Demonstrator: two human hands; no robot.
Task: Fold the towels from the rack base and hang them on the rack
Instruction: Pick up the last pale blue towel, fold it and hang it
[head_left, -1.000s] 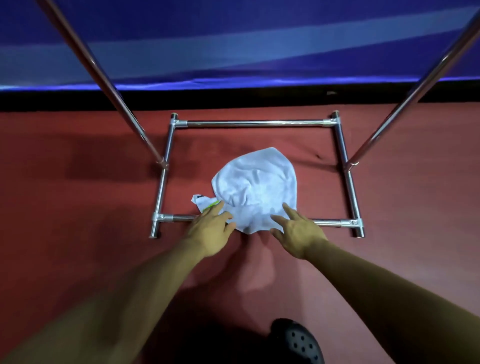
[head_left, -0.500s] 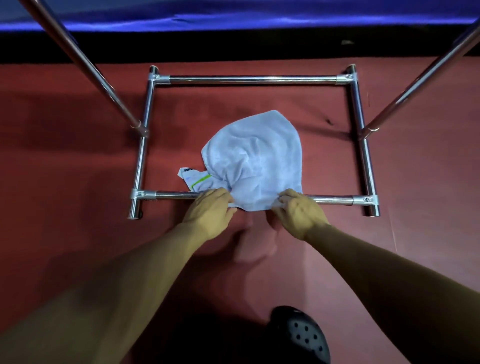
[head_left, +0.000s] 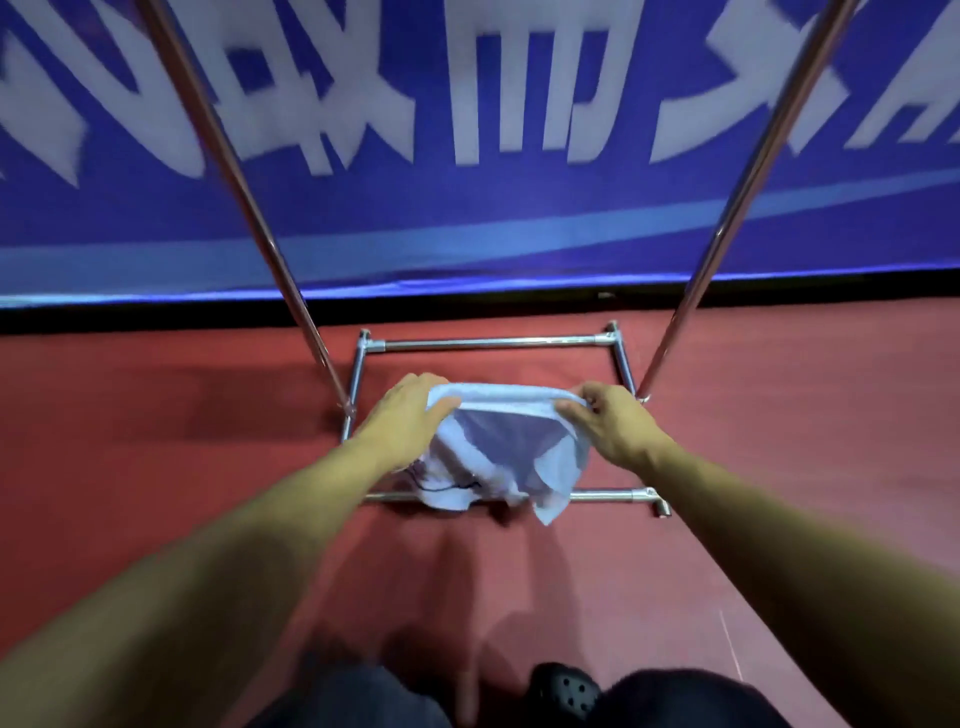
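A pale white towel (head_left: 511, 457) hangs in the air above the steel rack base (head_left: 493, 342), its top edge stretched between my two hands. My left hand (head_left: 410, 410) grips the left end of that edge. My right hand (head_left: 605, 418) pinches the right end. The lower part of the towel droops over the near bar of the base (head_left: 605, 495). Two steel uprights rise from the base, the left upright (head_left: 244, 192) and the right upright (head_left: 727, 218); the rack's top rail is out of view.
The rack stands on a red floor (head_left: 156, 441). Behind it runs a blue banner (head_left: 478, 218) with large white characters above a black strip. My dark trousers and a black perforated shoe (head_left: 563, 691) fill the bottom edge.
Both hands closed on the towel's near edge at the base and have lifted it off the floor. The view has tilted up, bringing the banner into sight.
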